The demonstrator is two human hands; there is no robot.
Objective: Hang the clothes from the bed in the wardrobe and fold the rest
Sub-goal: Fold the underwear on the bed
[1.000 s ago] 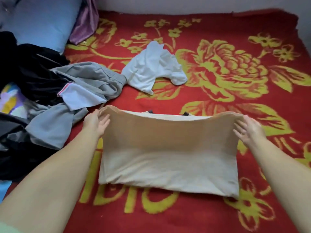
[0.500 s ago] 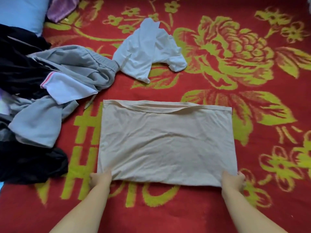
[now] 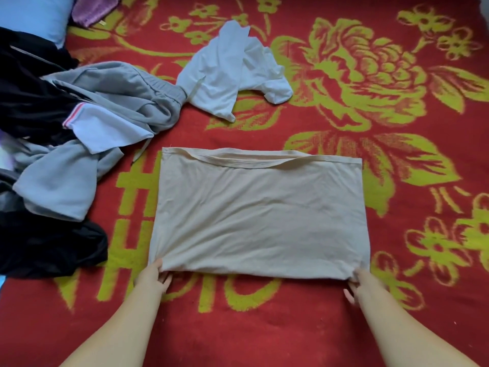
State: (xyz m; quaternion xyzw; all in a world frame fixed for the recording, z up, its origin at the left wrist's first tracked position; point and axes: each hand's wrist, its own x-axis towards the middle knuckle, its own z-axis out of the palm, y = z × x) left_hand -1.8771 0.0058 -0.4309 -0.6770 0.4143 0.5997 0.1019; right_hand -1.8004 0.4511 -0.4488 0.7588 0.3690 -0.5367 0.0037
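Folding is under way: the left hand (image 3: 153, 276) and right hand (image 3: 362, 282) each pinch a near corner of the beige garment (image 3: 259, 213), flat on the red bedspread (image 3: 317, 327), long axis left to right, neckline away, ready, I'd guess, for another fold

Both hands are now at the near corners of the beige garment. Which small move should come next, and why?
Probably lift the near edge and fold it to the far edge. The left hand and right hand each pinch a near corner of the beige garment, which lies flat as one wide rectangle.
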